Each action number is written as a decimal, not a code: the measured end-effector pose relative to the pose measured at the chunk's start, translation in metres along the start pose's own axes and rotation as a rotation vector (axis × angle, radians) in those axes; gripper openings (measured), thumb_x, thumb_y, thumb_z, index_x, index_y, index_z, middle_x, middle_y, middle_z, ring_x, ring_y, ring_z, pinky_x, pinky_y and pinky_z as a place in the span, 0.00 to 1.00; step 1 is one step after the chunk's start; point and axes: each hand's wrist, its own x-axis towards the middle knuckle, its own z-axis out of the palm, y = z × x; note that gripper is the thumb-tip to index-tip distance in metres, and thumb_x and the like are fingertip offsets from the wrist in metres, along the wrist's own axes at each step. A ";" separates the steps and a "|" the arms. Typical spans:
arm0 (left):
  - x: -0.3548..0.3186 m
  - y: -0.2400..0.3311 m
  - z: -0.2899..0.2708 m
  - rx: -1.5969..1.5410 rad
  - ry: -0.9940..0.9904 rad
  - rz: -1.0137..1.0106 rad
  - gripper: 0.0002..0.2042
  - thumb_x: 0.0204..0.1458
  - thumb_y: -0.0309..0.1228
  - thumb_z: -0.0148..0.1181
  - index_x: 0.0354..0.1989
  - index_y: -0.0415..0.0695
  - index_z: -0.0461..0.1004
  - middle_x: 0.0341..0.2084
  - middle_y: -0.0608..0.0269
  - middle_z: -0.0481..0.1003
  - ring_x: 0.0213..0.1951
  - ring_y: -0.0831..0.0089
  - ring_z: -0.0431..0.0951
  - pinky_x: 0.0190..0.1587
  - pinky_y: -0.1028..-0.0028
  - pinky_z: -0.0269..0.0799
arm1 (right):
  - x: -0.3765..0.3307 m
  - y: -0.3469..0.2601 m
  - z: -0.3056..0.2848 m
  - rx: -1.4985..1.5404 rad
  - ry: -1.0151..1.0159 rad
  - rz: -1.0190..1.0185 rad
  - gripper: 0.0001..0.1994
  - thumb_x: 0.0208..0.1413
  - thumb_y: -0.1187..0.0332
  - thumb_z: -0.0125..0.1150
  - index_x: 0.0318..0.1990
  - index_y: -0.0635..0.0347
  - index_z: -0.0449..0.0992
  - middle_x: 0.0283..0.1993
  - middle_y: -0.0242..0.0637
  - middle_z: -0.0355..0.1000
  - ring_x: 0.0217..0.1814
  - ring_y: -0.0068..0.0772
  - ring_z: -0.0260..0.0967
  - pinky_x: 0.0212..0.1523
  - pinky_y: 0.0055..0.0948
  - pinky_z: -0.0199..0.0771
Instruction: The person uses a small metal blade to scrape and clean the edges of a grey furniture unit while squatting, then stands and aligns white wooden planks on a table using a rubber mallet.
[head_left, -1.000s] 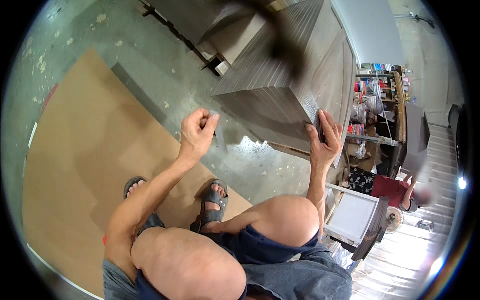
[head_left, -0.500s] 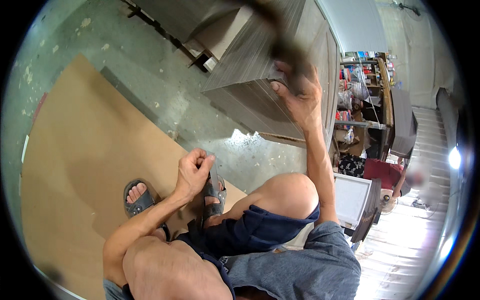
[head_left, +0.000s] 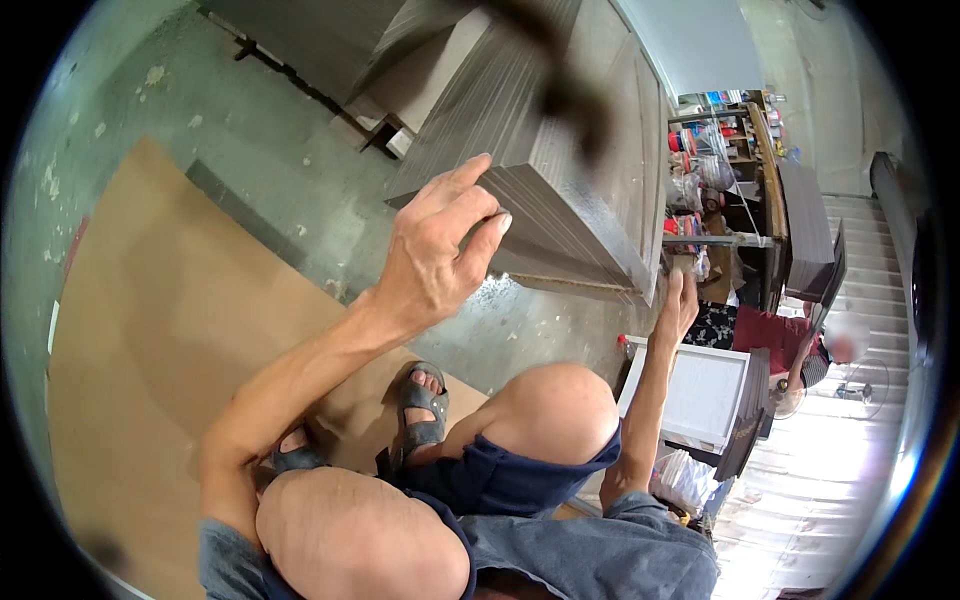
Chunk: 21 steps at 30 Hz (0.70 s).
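My left hand (head_left: 440, 245) is raised in front of a stack of thin grey boards (head_left: 440, 160). Its fingers are curved and apart, with nothing visible between thumb and forefinger. Whether its fingertips touch the boards I cannot tell. To the right of the stack, my right hand (head_left: 678, 310) points away from me with its fingers pressed together. A small brownish patch shows at their tips, and what they hold, if anything, I cannot make out.
A large brown sheet (head_left: 170, 330) lies on the green-grey floor (head_left: 230, 130) under my sandalled feet. Shelves (head_left: 730, 170) with tubs and goods stand at the right. Beyond, a person in a red top (head_left: 770, 333) is beside dark panels. A white framed panel (head_left: 690, 395) is near my right forearm.
My left hand has risen from beside my foot to the stack; the small grey strip it held no longer shows. My right hand has left the stack's corner and moved down and right.
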 end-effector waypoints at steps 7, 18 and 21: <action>0.011 -0.011 0.017 0.089 0.039 0.027 0.06 0.53 0.26 0.61 0.32 0.36 0.74 0.49 0.37 0.75 0.49 0.48 0.76 0.53 0.61 0.70 | -0.043 0.054 0.017 0.740 -0.192 0.414 0.22 0.66 0.60 0.54 0.59 0.70 0.70 0.50 0.40 0.76 0.49 0.29 0.74 0.45 0.30 0.80; 0.017 -0.008 0.020 0.092 0.020 -0.007 0.06 0.52 0.25 0.62 0.30 0.34 0.73 0.46 0.40 0.77 0.46 0.53 0.78 0.50 0.64 0.72 | -0.056 0.067 0.017 0.810 -0.167 0.370 0.22 0.66 0.60 0.56 0.57 0.72 0.72 0.50 0.41 0.75 0.52 0.31 0.73 0.57 0.30 0.73; 0.022 -0.004 0.021 0.099 0.046 0.052 0.06 0.52 0.24 0.62 0.30 0.34 0.73 0.45 0.39 0.78 0.45 0.52 0.79 0.48 0.64 0.73 | -0.064 0.069 0.022 0.922 -0.156 0.356 0.19 0.65 0.63 0.57 0.54 0.72 0.74 0.50 0.41 0.76 0.51 0.31 0.73 0.58 0.30 0.74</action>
